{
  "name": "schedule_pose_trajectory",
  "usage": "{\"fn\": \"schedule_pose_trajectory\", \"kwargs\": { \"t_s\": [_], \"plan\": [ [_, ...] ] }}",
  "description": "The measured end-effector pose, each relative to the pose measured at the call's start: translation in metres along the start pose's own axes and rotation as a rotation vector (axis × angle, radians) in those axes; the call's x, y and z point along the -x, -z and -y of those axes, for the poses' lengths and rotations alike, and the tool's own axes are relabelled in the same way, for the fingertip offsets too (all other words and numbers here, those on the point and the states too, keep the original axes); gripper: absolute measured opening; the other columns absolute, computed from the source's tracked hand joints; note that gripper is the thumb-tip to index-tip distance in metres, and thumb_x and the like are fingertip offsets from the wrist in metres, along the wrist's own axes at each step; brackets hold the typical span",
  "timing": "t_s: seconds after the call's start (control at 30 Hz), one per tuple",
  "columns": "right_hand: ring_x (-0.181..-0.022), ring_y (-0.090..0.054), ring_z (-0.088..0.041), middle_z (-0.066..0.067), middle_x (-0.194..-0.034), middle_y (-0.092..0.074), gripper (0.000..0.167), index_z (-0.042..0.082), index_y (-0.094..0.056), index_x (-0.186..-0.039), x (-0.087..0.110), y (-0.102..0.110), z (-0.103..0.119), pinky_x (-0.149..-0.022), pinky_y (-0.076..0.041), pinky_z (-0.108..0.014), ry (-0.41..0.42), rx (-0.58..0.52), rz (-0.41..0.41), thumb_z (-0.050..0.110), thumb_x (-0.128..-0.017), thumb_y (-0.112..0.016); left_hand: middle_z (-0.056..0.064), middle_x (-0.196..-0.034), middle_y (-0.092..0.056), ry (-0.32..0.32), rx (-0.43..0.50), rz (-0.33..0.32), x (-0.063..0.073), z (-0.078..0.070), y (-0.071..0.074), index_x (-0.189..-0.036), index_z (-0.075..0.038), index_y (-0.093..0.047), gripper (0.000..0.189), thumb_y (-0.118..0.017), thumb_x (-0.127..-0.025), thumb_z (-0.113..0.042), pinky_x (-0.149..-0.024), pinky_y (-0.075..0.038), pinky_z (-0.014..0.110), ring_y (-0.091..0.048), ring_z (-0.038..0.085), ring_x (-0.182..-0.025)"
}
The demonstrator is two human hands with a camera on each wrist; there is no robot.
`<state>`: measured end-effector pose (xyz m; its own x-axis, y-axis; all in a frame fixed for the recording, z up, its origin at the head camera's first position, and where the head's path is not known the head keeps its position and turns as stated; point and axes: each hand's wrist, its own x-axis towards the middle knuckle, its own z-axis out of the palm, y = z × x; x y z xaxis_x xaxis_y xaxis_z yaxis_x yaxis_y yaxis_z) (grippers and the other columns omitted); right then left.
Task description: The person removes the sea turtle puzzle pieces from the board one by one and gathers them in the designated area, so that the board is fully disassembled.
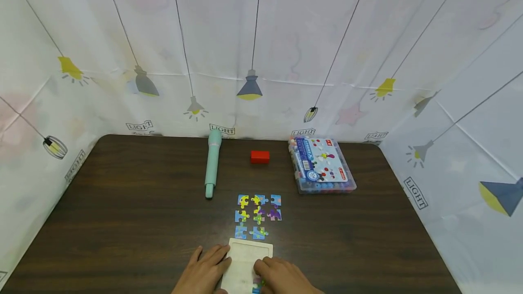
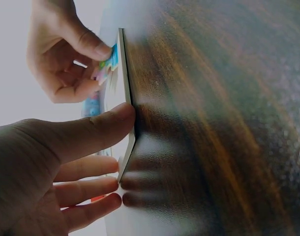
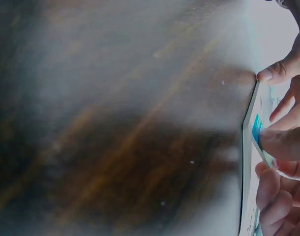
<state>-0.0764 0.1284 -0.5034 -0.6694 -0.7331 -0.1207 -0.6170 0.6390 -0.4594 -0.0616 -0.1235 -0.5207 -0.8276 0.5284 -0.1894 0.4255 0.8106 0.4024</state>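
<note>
A pale wooden puzzle tray point(image 1: 244, 257) with a raised rim lies at the table's near edge. Along its left side rests my left hand point(image 1: 200, 272), fingers fairly straight, and in the left wrist view its thumb point(image 2: 121, 114) presses the tray's edge. My right hand point(image 1: 287, 276) pinches a colourful jigsaw piece point(image 2: 110, 60) between thumb and fingers over the tray's lower right corner. Part of that piece is hidden by the fingers. Just beyond the tray, several loose jigsaw pieces point(image 1: 259, 233) in blue, yellow and purple are laid out in rows.
A mint-green stick-shaped item point(image 1: 212, 162) lies at the back, left of a small red block point(image 1: 259, 157). Further right is a clear plastic case point(image 1: 324, 164) with a printed label. A printed curtain point(image 1: 269, 40) hangs behind the dark wooden table point(image 1: 135, 212).
</note>
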Motion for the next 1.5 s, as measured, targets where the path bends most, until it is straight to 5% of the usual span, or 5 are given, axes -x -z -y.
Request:
{"fn": "schedule_pose_trajectory", "kwargs": {
  "t_s": [0.3,0.43,0.63,1.13,1.5],
  "plan": [
    [-0.065,-0.048,0.004,0.016,-0.075,-0.053,0.015,0.018,-0.061,-0.088,-0.01,0.035,-0.027,-0.057,-0.046,-0.018,0.023,-0.384,-0.117,0.015,-0.096,-0.072,0.01,-0.148,-0.056,-0.012,-0.017,-0.028,0.0,-0.001,0.001,-0.131,-0.008,-0.07,0.067,-0.086,-0.078,-0.045,-0.101,-0.041,0.069,-0.049,0.031,-0.135],
    [-0.065,-0.049,-0.001,0.011,-0.075,-0.056,0.014,0.015,-0.062,-0.089,-0.018,0.055,-0.056,-0.057,-0.046,-0.021,-0.026,-0.366,-0.199,0.009,-0.094,-0.073,0.01,-0.147,-0.056,-0.01,-0.032,-0.035,0.0,-0.003,0.001,-0.13,-0.008,-0.07,0.068,-0.089,-0.076,-0.045,-0.1,-0.041,0.07,-0.05,0.031,-0.134],
    [-0.063,-0.048,-0.003,0.009,-0.072,-0.055,0.015,0.013,-0.061,-0.089,-0.029,0.064,-0.081,-0.055,-0.043,-0.022,-0.071,-0.251,-0.162,0.008,-0.094,-0.074,0.01,-0.147,-0.056,-0.003,-0.028,-0.023,0.0,-0.004,0.002,-0.13,-0.008,-0.07,0.067,-0.089,-0.076,-0.044,-0.101,-0.041,0.07,-0.05,0.031,-0.135],
    [-0.072,-0.053,-0.006,0.005,-0.086,-0.061,0.014,0.014,-0.066,-0.088,-0.042,0.055,-0.082,-0.06,-0.047,-0.027,-0.144,0.004,-0.144,0.01,-0.09,-0.079,0.01,-0.148,-0.055,0.013,-0.022,0.004,-0.001,-0.004,0.005,-0.131,-0.008,-0.069,0.068,-0.089,-0.076,-0.043,-0.102,-0.039,0.071,-0.048,0.032,-0.136],
    [-0.077,-0.058,-0.011,0.001,-0.093,-0.062,0.01,0.01,-0.069,-0.094,-0.041,0.051,-0.083,-0.064,-0.05,-0.029,-0.143,-0.013,-0.139,0.006,-0.09,-0.077,0.01,-0.15,-0.054,0.005,-0.011,-0.011,0.0,-0.003,0.002,-0.133,-0.008,-0.068,0.069,-0.089,-0.077,-0.043,-0.101,-0.04,0.07,-0.048,0.032,-0.137]
  ]
}}
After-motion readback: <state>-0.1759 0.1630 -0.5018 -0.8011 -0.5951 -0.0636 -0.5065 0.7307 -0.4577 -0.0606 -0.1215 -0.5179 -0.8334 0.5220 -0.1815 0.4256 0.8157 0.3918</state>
